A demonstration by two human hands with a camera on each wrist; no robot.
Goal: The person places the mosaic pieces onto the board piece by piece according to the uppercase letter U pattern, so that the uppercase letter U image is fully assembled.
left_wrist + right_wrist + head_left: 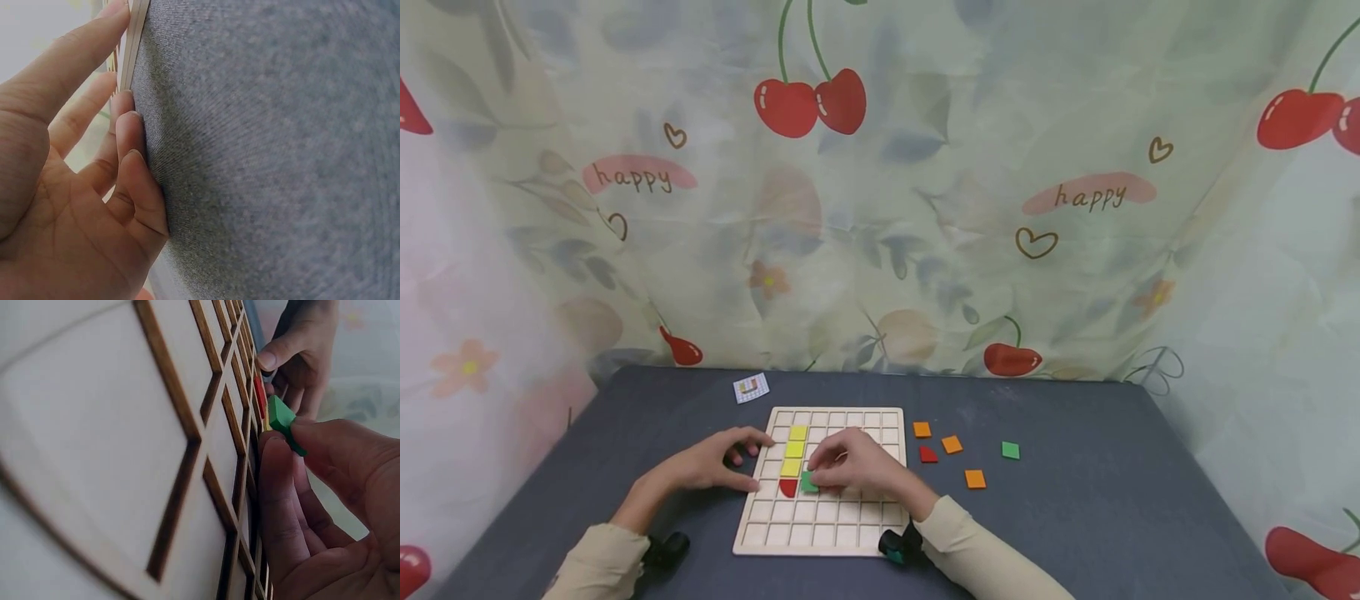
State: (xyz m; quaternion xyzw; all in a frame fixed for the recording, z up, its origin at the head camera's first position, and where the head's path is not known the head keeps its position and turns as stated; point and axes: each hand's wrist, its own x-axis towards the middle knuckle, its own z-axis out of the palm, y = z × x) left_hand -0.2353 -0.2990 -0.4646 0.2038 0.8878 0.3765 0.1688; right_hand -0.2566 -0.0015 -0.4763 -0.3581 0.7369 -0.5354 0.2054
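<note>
A pale wooden grid board (820,537) lies on the dark table. Down one of its columns run several yellow square tiles (794,449), and a red quarter-round tile (787,487) sits below them. My right hand (861,462) is over the board and pinches a green square tile (281,415) between thumb and fingertips, tilted in the right wrist view, just right of the red tile. At the board's left edge, my left hand (707,462) rests with thumb and fingertips spread along the rim; its palm (75,231) holds nothing.
Right of the board lie several loose tiles: orange squares (974,479), a red quarter-round piece (928,454) and a green square (1011,450). A small printed card (751,387) is beyond the board's far left corner. A patterned curtain (880,208) hangs behind the table (1075,517).
</note>
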